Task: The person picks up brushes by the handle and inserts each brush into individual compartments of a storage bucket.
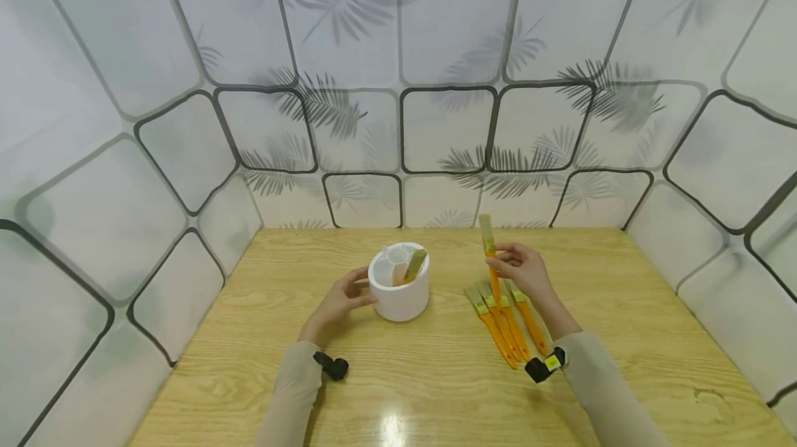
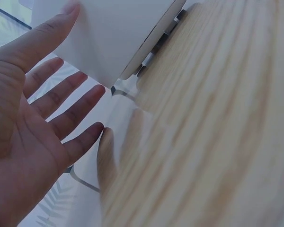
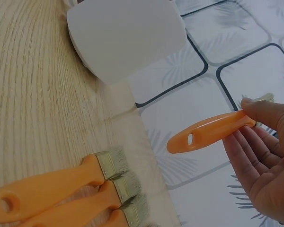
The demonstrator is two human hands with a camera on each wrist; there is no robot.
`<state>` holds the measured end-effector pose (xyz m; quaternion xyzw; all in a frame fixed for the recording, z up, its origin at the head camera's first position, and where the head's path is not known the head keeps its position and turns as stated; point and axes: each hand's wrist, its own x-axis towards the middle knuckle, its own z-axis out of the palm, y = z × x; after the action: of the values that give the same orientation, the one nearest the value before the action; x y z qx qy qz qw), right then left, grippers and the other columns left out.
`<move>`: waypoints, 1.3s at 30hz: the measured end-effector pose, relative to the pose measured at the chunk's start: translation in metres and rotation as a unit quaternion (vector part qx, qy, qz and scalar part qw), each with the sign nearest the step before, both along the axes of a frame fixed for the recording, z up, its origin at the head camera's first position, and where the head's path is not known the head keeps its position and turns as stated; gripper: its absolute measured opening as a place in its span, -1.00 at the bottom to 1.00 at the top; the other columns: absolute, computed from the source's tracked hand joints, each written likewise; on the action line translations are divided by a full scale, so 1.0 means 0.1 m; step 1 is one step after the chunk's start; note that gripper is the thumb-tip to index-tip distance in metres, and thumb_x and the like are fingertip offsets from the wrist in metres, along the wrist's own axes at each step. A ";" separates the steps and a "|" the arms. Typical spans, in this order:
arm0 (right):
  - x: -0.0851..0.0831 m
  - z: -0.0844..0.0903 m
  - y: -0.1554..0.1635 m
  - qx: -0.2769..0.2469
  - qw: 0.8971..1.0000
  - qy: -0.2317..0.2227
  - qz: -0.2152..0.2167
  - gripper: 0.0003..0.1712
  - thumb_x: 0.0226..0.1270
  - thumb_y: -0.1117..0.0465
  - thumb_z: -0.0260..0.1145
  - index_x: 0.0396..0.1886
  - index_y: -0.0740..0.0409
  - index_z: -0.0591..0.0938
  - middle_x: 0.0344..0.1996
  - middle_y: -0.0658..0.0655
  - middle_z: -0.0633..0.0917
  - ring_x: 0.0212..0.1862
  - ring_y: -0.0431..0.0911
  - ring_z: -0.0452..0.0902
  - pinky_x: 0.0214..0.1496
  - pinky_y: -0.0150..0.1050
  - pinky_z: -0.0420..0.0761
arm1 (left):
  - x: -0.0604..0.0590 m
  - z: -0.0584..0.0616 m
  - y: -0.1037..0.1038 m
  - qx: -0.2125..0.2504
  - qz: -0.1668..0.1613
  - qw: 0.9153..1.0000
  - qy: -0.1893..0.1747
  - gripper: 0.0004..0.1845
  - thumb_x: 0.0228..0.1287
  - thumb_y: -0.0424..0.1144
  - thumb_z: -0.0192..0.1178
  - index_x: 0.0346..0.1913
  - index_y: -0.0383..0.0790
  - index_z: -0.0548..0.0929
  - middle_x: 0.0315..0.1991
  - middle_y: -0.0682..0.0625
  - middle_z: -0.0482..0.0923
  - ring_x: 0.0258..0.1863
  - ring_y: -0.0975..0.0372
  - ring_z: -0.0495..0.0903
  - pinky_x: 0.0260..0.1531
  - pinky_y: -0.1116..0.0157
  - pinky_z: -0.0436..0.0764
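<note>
Fingers of the right hand [image 1: 521,268] pinched an orange brush [image 3: 209,133] upright. The left hand [image 1: 339,303], fingers straight, touched the white cup [image 1: 398,289] on the counter [image 1: 623,336].

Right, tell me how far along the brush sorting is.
One paintbrush already stands in the white holder, which the left hand steadies. The right hand holds another brush upright. Three brushes are left lying on the wooden table.

One white holder [image 1: 399,291] at centre. Five orange brushes: one inside it [image 1: 414,265], one raised [image 1: 489,253], three lying at 4 o'clock [image 1: 504,319].
</note>
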<state>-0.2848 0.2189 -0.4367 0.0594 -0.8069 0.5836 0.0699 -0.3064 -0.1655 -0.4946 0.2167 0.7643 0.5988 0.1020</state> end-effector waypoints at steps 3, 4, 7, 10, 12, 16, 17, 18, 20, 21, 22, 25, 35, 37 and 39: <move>0.00 0.01 -0.02 -0.009 1.000 0.000 0.002 -0.46 0.21 0.13 0.33 0.11 0.33 0.48 -0.27 0.18 0.63 -0.36 -0.27 0.59 -0.27 -0.37 0.67 | -0.06 -0.10 -0.02 0.009 0.006 1.000 -0.004 -0.31 0.14 -0.32 0.30 0.33 -0.22 0.28 0.29 -0.24 0.28 0.24 -0.13 0.32 0.17 0.03 0.43; 0.00 0.01 -0.03 -0.011 1.000 0.001 0.002 -0.46 0.21 0.13 0.33 0.11 0.33 0.48 -0.26 0.18 0.63 -0.36 -0.27 0.59 -0.27 -0.36 0.67 | -0.09 -0.13 -0.02 0.012 0.007 1.000 -0.007 -0.31 0.13 -0.31 0.31 0.33 -0.20 0.29 0.29 -0.23 0.28 0.24 -0.11 0.32 0.17 0.04 0.43; 0.00 0.01 -0.05 -0.017 1.000 0.004 0.003 -0.48 0.20 0.12 0.34 0.09 0.31 0.49 -0.27 0.19 0.63 -0.37 -0.27 0.59 -0.27 -0.35 0.68 | -0.10 -0.17 -0.03 0.019 0.008 1.000 -0.010 -0.31 0.11 -0.25 0.32 0.32 -0.18 0.31 0.28 -0.21 0.30 0.24 -0.09 0.34 0.16 0.06 0.45; -0.03 0.00 -0.05 -0.021 1.000 0.010 0.008 -0.48 0.19 0.12 0.35 0.08 0.31 0.49 -0.29 0.15 0.64 -0.38 -0.26 0.59 -0.27 -0.33 0.68 | -0.12 -0.18 -0.04 0.023 0.005 1.000 -0.012 -0.31 0.10 -0.20 0.34 0.31 -0.15 0.32 0.28 -0.18 0.31 0.23 -0.06 0.35 0.17 0.07 0.44; -0.04 -0.01 -0.05 -0.027 0.999 0.012 0.013 -0.48 0.19 0.11 0.35 0.08 0.31 0.49 -0.31 0.09 0.63 -0.37 -0.26 0.59 -0.25 -0.30 0.69 | -0.12 -0.18 -0.04 0.027 0.002 1.000 -0.014 -0.31 0.10 -0.19 0.34 0.31 -0.14 0.32 0.28 -0.16 0.31 0.23 -0.05 0.36 0.17 0.07 0.44; -0.05 0.00 -0.07 -0.031 0.999 0.012 0.017 -0.46 0.18 0.09 0.35 0.08 0.29 0.49 -0.33 0.03 0.63 -0.37 -0.26 0.59 -0.24 -0.28 0.69 | -0.12 -0.18 -0.04 0.029 -0.005 0.999 -0.016 -0.31 0.12 -0.20 0.32 0.33 -0.12 0.32 0.29 -0.14 0.31 0.23 -0.04 0.36 0.19 0.07 0.42; -0.05 0.00 -0.07 -0.033 0.999 0.012 0.017 -0.46 0.18 0.09 0.35 0.08 0.29 0.50 -0.33 0.03 0.62 -0.37 -0.26 0.59 -0.24 -0.28 0.69 | -0.12 -0.18 -0.04 0.028 -0.006 0.999 -0.016 -0.31 0.12 -0.21 0.32 0.33 -0.11 0.31 0.30 -0.14 0.30 0.23 -0.04 0.36 0.19 0.07 0.42; -0.05 0.00 -0.08 -0.034 0.999 0.012 0.016 -0.46 0.17 0.09 0.36 0.08 0.29 0.50 -0.33 0.04 0.62 -0.37 -0.25 0.59 -0.24 -0.27 0.69 | -0.12 -0.18 -0.04 0.026 -0.006 0.999 -0.018 -0.31 0.13 -0.21 0.32 0.33 -0.10 0.31 0.30 -0.13 0.30 0.24 -0.03 0.36 0.19 0.07 0.42; -0.05 0.01 -0.09 -0.035 0.999 0.012 0.015 -0.46 0.17 0.09 0.36 0.09 0.28 0.50 -0.33 0.04 0.62 -0.38 -0.25 0.59 -0.25 -0.29 0.69 | -0.12 -0.18 -0.03 0.023 -0.008 0.999 -0.020 -0.30 0.13 -0.22 0.31 0.34 -0.11 0.30 0.31 -0.13 0.28 0.25 -0.03 0.34 0.20 0.06 0.41; -0.04 0.01 -0.10 -0.035 0.999 0.013 0.015 -0.46 0.17 0.10 0.36 0.09 0.28 0.50 -0.33 0.05 0.62 -0.38 -0.25 0.59 -0.24 -0.27 0.69 | -0.12 -0.18 -0.03 0.023 -0.007 0.999 -0.023 -0.30 0.13 -0.23 0.31 0.35 -0.10 0.29 0.32 -0.13 0.28 0.25 -0.03 0.34 0.20 0.06 0.40; -0.04 0.02 -0.11 -0.034 0.999 0.013 0.015 -0.46 0.17 0.10 0.36 0.08 0.28 0.50 -0.33 0.05 0.62 -0.38 -0.25 0.59 -0.24 -0.27 0.69 | -0.12 -0.17 -0.03 0.021 -0.007 0.999 -0.026 -0.29 0.13 -0.23 0.31 0.35 -0.10 0.28 0.32 -0.13 0.27 0.26 -0.03 0.33 0.21 0.06 0.40; -0.04 0.03 -0.13 -0.036 0.999 0.017 0.016 -0.47 0.18 0.11 0.36 0.08 0.30 0.50 -0.33 0.07 0.63 -0.38 -0.26 0.59 -0.24 -0.28 0.69 | -0.09 -0.15 -0.02 0.025 -0.008 0.999 -0.039 -0.28 0.14 -0.26 0.30 0.37 -0.11 0.26 0.34 -0.13 0.24 0.28 -0.03 0.30 0.23 0.05 0.37; -0.05 0.07 -0.19 -0.063 0.997 0.019 0.032 -0.49 0.18 0.19 0.36 0.08 0.36 0.49 -0.32 0.12 0.64 -0.37 -0.25 0.61 -0.26 -0.33 0.68 | -0.05 -0.08 0.00 0.015 -0.019 0.999 -0.032 -0.24 0.15 -0.26 0.30 0.40 -0.07 0.20 0.36 -0.14 0.21 0.30 -0.05 0.25 0.21 0.05 0.39; -0.06 0.07 -0.20 -0.062 0.997 0.020 0.029 -0.49 0.17 0.17 0.36 0.06 0.33 0.50 -0.34 0.05 0.63 -0.37 -0.25 0.61 -0.25 -0.31 0.69 | -0.01 -0.01 0.02 0.013 -0.026 0.999 -0.034 -0.24 0.16 -0.29 0.28 0.41 -0.11 0.18 0.36 -0.16 0.20 0.31 -0.07 0.23 0.21 0.04 0.38; -0.06 0.07 -0.20 -0.064 0.997 0.021 0.030 -0.49 0.16 0.16 0.37 0.05 0.32 0.50 -0.36 0.01 0.63 -0.38 -0.25 0.62 -0.25 -0.30 0.69 | 0.01 0.04 0.02 0.010 -0.035 0.999 -0.032 -0.23 0.17 -0.31 0.28 0.41 -0.14 0.16 0.37 -0.17 0.18 0.32 -0.09 0.21 0.22 0.03 0.37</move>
<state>-0.2909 0.1985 -0.4295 0.0914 -0.7640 0.6344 0.0734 -0.3049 -0.1631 -0.4908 0.2250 0.7465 0.6092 0.1450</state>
